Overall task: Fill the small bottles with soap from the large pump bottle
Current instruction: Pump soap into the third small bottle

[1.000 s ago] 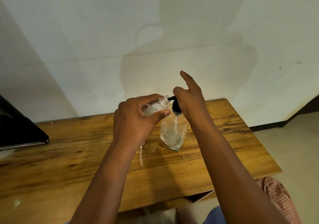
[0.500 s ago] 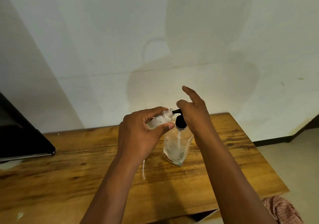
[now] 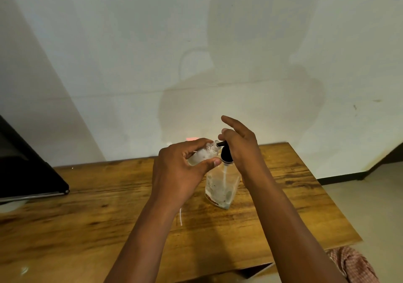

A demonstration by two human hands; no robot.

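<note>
From the head view, the left hand (image 3: 181, 171) grasps a small bottle (image 3: 201, 156), fingers over the top of it and the thumb curled beneath; the bottle is clear with a pale fill, tilted so that its open threaded neck points right and slightly up, held above the wooden surface (image 3: 87, 206); the neck meets the black spout of the large pump bottle (image 3: 220, 184), the spout tip touching or just inside the mouth, which of the two cannot be told; the right hand (image 3: 239, 149) rests on top of the black pump head (image 3: 225, 155), its palm and curled fingers covering the top, the index finger stretched forward and raised clear of the pump; whether the pump is pressed down cannot be told; the large pump bottle stands upright on the surface between the two forearms, clear-walled, with a white dip tube down its middle and a little residue at its base; a thin white strip (image 3: 180, 217) lies on the surface just left of the bottle, below the left wrist; a dark flat object (image 3: 32, 180) sits at the far left edge of the surface; a pale wall (image 3: 196, 43) rises behind; a checked cloth (image 3: 353, 265) shows at the lower right, beyond the corner of the surface.
</note>
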